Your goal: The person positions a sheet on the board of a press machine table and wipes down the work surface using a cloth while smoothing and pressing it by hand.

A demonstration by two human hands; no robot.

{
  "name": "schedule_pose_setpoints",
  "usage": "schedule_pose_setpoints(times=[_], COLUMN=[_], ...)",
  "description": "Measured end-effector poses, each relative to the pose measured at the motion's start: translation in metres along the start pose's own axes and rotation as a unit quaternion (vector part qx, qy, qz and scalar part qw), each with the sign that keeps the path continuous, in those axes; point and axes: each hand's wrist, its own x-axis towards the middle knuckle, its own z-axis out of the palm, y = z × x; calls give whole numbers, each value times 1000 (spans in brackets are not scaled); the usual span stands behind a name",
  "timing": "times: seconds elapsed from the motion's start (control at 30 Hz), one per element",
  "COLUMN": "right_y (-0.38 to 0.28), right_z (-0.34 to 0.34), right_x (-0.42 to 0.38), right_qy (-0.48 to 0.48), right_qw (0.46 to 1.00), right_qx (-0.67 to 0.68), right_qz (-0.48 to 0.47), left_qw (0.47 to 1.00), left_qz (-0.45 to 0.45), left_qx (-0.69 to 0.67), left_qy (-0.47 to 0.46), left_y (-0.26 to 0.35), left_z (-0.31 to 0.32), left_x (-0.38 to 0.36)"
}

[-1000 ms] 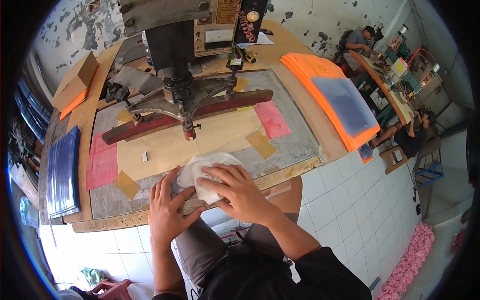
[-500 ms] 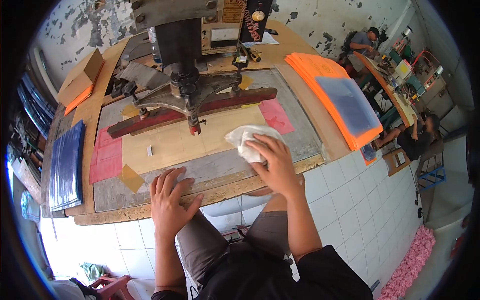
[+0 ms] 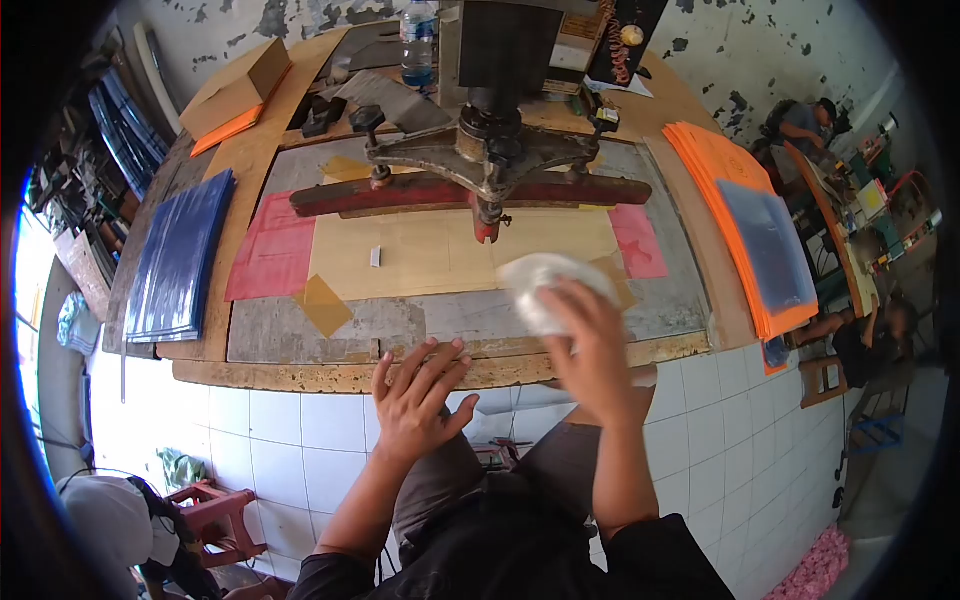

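My right hand (image 3: 592,345) presses a crumpled white cloth (image 3: 545,282) onto the grey work plate (image 3: 460,315) near the front edge, and it is blurred with motion. My left hand (image 3: 415,395) lies flat with fingers spread on the wooden front edge of the bench (image 3: 330,375), holding nothing. Above the plate hangs a press head with a long red bar (image 3: 470,190). Under the bar lie a tan sheet (image 3: 450,255) and pink patches (image 3: 272,248).
A stack of blue sheets (image 3: 180,255) lies at the left, an orange stack (image 3: 740,215) with a blue sheet on top at the right. A cardboard box (image 3: 238,90) and a water bottle (image 3: 418,40) stand behind. Other people sit at benches on the far right (image 3: 870,340).
My right hand slid the white cloth from beside my left hand rightward across the plate. The left hand stayed on the front edge. The view turned left.
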Motion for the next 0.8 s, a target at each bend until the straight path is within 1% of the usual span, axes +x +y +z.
schedule_pose_setpoints(times=[0.03,0.1,0.2,0.3,0.37,0.43,0.53,0.63,0.67,0.7,0.77,0.8], right_y=[-18,-45,-24,-16,-34,-53,-39,-24,-28,-36,-39,-34], right_z=[8,23,22,22,34,45,41,36,39,40,42,37], right_x=[3,5,23,33,30,24,31,38,37,33,27,26], right_qy=[-26,-59,-69,-4,13,-11,-52,0,16,-11,-55,-67], right_qw=[998,988,981,1000,999,990,980,998,998,998,983,981], right_qx=[38,65,117,-1,-35,44,76,-4,-21,-10,64,74], right_qz=[-52,-129,-140,-19,-30,-135,-175,-57,-61,-59,-166,-164], left_qw=[1000,1000,999,999,999,999,999,999,1000,999,999,999], left_qz=[-2,-10,-22,-23,-25,-32,-28,-26,-23,-27,-33,-32], left_qx=[3,2,-2,4,2,-5,-5,1,1,1,-3,-4], left_qy=[8,20,24,25,27,30,27,22,21,22,22,22], left_y=[0,-1,1,3,4,1,4,5,5,4,4,4], left_z=[3,8,8,5,5,11,8,3,3,4,7,7], left_x=[-1,-2,-4,0,1,-5,-2,0,1,1,-3,-2])
